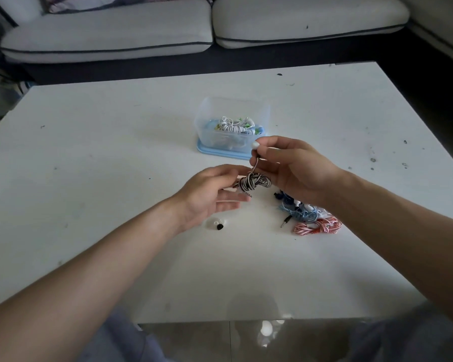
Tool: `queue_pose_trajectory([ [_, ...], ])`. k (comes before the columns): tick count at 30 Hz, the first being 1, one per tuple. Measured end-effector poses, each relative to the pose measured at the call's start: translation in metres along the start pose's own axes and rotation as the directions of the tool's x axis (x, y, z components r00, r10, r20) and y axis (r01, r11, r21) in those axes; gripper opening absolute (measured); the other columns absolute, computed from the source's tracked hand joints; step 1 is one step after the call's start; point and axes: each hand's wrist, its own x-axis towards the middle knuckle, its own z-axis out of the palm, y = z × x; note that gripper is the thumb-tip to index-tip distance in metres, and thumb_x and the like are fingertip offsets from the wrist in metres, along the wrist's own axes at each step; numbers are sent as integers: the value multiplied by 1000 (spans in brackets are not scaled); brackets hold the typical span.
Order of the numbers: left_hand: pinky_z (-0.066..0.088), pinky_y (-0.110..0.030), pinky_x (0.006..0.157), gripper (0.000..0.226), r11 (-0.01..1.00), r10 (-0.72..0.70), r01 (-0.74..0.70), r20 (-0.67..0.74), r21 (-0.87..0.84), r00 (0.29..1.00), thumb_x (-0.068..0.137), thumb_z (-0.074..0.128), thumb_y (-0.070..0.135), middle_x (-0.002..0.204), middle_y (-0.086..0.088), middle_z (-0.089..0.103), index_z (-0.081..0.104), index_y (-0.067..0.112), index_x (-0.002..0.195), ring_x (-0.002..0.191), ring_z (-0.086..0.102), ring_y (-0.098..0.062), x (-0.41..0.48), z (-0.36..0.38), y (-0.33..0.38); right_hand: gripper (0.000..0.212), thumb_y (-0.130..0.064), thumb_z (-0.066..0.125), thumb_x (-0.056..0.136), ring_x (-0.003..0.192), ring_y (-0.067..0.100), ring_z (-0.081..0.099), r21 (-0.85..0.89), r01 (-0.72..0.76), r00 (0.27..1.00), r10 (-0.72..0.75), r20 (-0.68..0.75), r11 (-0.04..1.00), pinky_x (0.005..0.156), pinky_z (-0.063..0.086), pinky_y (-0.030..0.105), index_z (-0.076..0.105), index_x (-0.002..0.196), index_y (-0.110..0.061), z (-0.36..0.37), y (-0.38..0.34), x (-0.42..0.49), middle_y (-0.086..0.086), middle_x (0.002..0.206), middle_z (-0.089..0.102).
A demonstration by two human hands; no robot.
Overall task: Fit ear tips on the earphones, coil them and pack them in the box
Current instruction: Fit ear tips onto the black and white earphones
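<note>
One black-and-white striped earphone cord [251,182], tightly coiled, white bud [255,145] uppermost

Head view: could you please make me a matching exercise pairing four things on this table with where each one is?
Things:
1. black-and-white earphones
2. red-and-white earphones
3. black ear tip
4. clear box

Places:
A. lying on the table, farthest right
B. held by the left hand and right hand
C. standing on the blue lid
D. on the table, close to the left hand

Pairs: 1-B, 2-A, 3-D, 4-C
</note>
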Motion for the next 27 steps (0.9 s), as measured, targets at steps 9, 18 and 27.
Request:
queue_pose_trajectory([
  [9,60,-33,79,29,892,-88,118,88,-437,992,96,42,6,108,-22,70,66,8,112,91,71,-35,-1,0,1,14,3,55,94,75,21,69,65,23,996,-18,-82,998,64,56,26,60,99,-10,-3,0,2,12,90,68],
  [18,57,-39,92,19,945,219,-162,-181,285,959,97,58,10,100,-3,76,72,23,102,94,72,-26,1,-4,-5,16,1,68,88,76,21,68,-259,10,999,-22,-44,966,78,58,30,70,103,-6,-7,3,5,3,74,65],
  [27,56,-38,83,12,781,488,-308,-223,544,844,90,68,22,85,12,76,57,27,92,78,68,-2,0,4,-6,27,10,41,89,54,18,48,-464,-109,985,32,-171,879,52,43,27,62,84,-6,3,7,6,12,74,63],
])
